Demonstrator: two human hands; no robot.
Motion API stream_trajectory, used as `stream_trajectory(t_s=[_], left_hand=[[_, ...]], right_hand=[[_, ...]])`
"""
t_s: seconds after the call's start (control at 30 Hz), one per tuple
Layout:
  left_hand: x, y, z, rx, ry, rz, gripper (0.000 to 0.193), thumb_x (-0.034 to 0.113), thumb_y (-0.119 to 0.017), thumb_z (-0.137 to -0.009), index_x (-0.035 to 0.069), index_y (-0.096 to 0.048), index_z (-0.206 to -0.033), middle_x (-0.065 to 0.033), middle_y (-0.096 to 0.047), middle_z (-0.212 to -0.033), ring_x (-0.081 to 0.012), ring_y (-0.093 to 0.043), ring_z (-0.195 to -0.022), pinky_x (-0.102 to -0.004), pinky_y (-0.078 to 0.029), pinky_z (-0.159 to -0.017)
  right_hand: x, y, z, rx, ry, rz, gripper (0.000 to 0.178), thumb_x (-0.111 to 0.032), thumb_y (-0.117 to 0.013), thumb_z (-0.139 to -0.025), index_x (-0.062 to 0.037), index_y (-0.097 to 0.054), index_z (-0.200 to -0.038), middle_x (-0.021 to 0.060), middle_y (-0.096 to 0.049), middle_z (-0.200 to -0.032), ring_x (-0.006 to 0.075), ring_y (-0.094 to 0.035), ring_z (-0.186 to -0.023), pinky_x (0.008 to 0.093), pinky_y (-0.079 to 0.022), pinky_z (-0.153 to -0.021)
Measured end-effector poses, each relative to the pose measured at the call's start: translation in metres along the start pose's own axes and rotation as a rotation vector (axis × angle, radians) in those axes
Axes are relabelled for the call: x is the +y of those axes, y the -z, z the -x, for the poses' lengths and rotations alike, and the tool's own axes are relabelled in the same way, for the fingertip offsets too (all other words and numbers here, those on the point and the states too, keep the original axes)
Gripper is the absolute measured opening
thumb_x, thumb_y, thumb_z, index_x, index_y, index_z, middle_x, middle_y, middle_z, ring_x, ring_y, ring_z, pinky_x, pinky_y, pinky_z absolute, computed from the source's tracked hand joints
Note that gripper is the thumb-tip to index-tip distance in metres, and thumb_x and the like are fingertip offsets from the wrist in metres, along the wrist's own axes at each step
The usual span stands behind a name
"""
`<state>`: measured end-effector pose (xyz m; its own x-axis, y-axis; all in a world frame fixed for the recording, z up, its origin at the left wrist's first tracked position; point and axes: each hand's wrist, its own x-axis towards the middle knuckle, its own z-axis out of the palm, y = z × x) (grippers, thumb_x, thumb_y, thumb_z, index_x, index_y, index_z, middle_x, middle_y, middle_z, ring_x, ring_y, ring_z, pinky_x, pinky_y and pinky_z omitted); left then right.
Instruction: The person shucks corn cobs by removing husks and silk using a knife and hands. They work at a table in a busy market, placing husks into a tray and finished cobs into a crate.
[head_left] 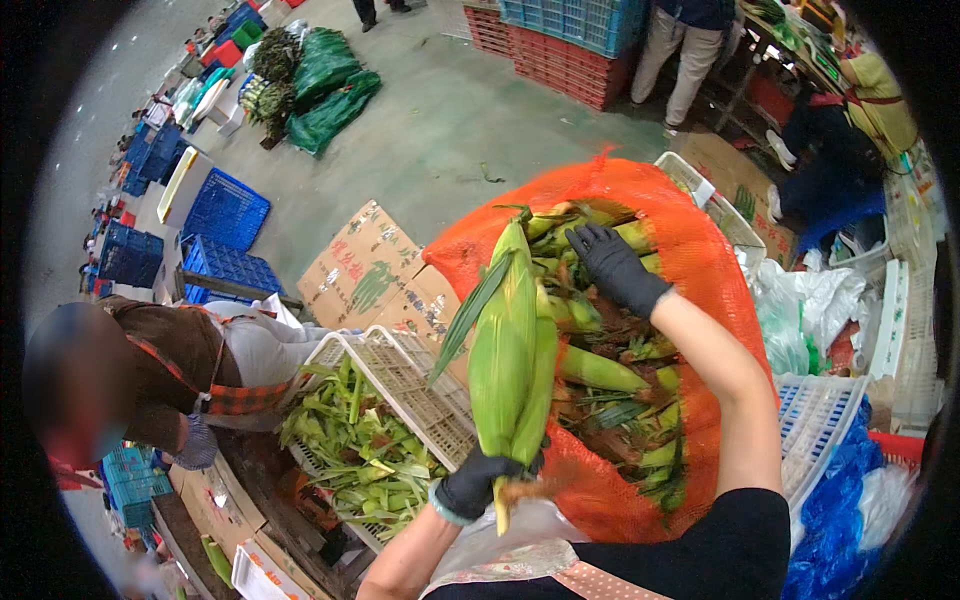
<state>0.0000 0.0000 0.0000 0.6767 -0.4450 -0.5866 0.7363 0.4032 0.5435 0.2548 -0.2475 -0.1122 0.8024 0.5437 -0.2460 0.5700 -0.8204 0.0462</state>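
Note:
An ear of corn in its green husk (502,360) stands upright in my left hand (487,487), which wears a black glove and grips it near the brown silk end. A second husk edge shows along its right side; whether that is another ear I cannot tell. My right hand (612,265), also black-gloved, rests with fingers spread on the corn inside a large orange mesh sack (715,290). Several unhusked ears (603,370) with brown silk fill the sack's wide mouth. The palm side of my right hand is hidden.
Left of the sack, a white plastic crate (400,385) holds stripped green husks. A co-worker in a checked apron (245,400) stands beyond it. Flattened cardboard (360,262) lies on the floor. Blue plastic bags (835,510) and a white basket (815,420) are at the right.

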Motion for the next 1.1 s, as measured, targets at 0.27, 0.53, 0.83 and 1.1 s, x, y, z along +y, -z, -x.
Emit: stream_trajectory(t_s=[0.27, 0.53, 0.83, 1.1], left_hand=[[-0.025, 0.037, 0.091, 0.131, -0.043, -0.254, 0.06, 0.012, -0.073, -0.067, 0.002, -0.046, -0.119, -0.0099, -0.057, -0.107, -0.019, -0.054, -0.094, -0.0323, -0.044, -0.084], [-0.045, 0.043, 0.162, 0.413, -0.216, 0.147, 0.056, 0.011, -0.07, -0.063, -0.002, -0.048, -0.113, -0.0102, -0.057, -0.1, -0.0181, -0.056, -0.084, -0.0292, -0.047, -0.073], [-0.119, 0.071, 0.254, 0.716, -0.484, 0.354, 0.057, 0.013, -0.069, -0.061, -0.003, -0.05, -0.112, -0.0108, -0.058, -0.099, -0.0199, -0.057, -0.082, -0.0305, -0.048, -0.072], [-0.155, 0.114, 0.322, 0.625, -0.744, 0.326, 0.064, 0.013, -0.073, -0.062, 0.003, -0.045, -0.12, -0.0088, -0.057, -0.106, -0.0172, -0.054, -0.092, -0.0285, -0.045, -0.08]], right_hand=[[0.002, 0.003, -0.038, 0.077, -0.005, 0.287, 0.065, -0.015, -0.061, -0.069, -0.0077, -0.035, -0.128, 0.0165, -0.036, -0.13, 0.0325, -0.036, -0.118, 0.0491, -0.028, -0.095], [-0.021, 0.035, -0.056, -0.063, 0.269, 0.297, 0.047, -0.02, -0.066, -0.067, 0.0005, -0.053, -0.106, 0.0199, -0.05, -0.109, 0.0325, -0.047, -0.102, 0.0438, -0.037, -0.085], [-0.029, 0.042, 0.029, 0.14, 0.442, -0.072, 0.06, -0.007, -0.07, -0.052, -0.0025, -0.053, -0.11, 0.022, -0.047, -0.118, 0.0401, -0.035, -0.117, 0.0468, -0.025, -0.101], [-0.155, 0.113, 0.139, 0.389, 0.141, -0.8, 0.05, -0.013, -0.056, -0.081, -0.0059, -0.037, -0.127, 0.013, -0.039, -0.129, 0.0266, -0.039, -0.117, 0.0379, -0.036, -0.096]])
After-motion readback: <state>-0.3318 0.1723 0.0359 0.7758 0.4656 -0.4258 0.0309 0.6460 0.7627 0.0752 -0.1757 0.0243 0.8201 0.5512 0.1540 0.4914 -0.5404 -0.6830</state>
